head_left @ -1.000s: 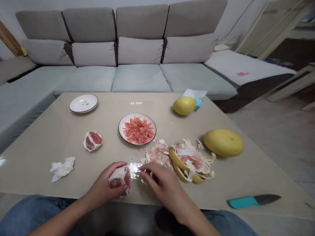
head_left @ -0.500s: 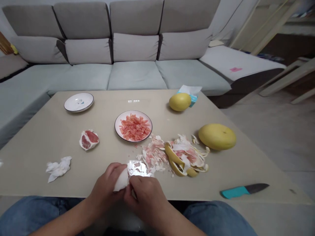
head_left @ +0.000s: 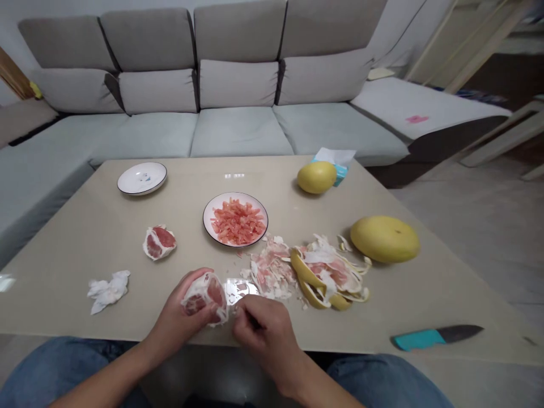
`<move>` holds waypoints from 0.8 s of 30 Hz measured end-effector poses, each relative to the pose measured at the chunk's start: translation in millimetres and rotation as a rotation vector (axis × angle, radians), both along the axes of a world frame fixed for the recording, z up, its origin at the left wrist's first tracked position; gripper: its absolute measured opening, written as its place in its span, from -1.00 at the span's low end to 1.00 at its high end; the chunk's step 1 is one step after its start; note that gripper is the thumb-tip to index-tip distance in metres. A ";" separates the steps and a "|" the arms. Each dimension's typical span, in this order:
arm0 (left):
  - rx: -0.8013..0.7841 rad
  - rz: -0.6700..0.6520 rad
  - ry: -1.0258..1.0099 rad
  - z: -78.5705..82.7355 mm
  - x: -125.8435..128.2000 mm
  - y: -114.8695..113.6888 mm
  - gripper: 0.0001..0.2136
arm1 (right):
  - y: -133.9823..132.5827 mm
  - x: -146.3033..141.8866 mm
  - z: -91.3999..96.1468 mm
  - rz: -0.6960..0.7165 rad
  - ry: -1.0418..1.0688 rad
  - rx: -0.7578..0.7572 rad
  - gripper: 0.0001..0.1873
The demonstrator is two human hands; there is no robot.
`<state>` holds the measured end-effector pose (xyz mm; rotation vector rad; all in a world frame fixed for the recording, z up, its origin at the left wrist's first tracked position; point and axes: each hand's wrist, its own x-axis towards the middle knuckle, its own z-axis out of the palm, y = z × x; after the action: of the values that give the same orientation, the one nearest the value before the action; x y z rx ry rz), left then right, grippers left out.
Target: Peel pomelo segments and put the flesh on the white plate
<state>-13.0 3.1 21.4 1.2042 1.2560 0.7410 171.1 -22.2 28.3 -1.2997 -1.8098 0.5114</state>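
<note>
My left hand (head_left: 178, 314) is wrapped round a peeled pomelo chunk (head_left: 203, 296), its red flesh and white membrane facing up. Just right of the chunk, my right hand (head_left: 270, 334) is closed with thumb and forefinger pinched. Whatever sits in that pinch, if anything, is too small to make out. Beyond the hands, a white plate (head_left: 206, 223) bears a heap of red pomelo pulp (head_left: 238, 221). Another peeled pomelo chunk (head_left: 159, 242) lies to the left. Scraps of membrane (head_left: 274, 269) and yellow peel (head_left: 308, 283) are piled on the right.
On the table (head_left: 182, 187) stand a second plate (head_left: 142, 178) at far left and two whole yellow pomelos, one (head_left: 317, 177) by a tissue pack (head_left: 341, 173), the other (head_left: 385, 239) at right. A crumpled tissue (head_left: 109, 291) lies left, a teal-handled knife (head_left: 437, 337) near right.
My left hand has turned the chunk, so red flesh faces up where white membrane showed before. The right hand has drawn slightly away to the right. The view has shifted a little.
</note>
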 end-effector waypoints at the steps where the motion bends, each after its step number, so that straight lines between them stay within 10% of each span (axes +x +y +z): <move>1: -0.015 -0.001 -0.026 1.0 -1.0 0.5 -0.40 | 3.6 5.4 1.6 -0.007 -0.020 -0.007 -0.72; 10: -0.087 -0.089 -0.016 -0.6 -1.7 4.0 -0.46 | 35.6 50.8 3.1 -0.095 -0.736 -0.555 -0.84; 17: 0.034 -0.226 0.114 0.5 1.1 3.9 -0.57 | 13.3 23.2 4.7 0.179 -0.228 -0.067 -0.76; 24: 0.293 -0.372 0.290 -9.1 0.6 0.6 -0.59 | 3.1 10.5 -7.8 0.242 -0.337 0.137 -0.75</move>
<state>-12.4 3.7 12.3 1.7784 1.1303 0.4952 181.5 -19.1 20.5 -1.1288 -2.2576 0.3013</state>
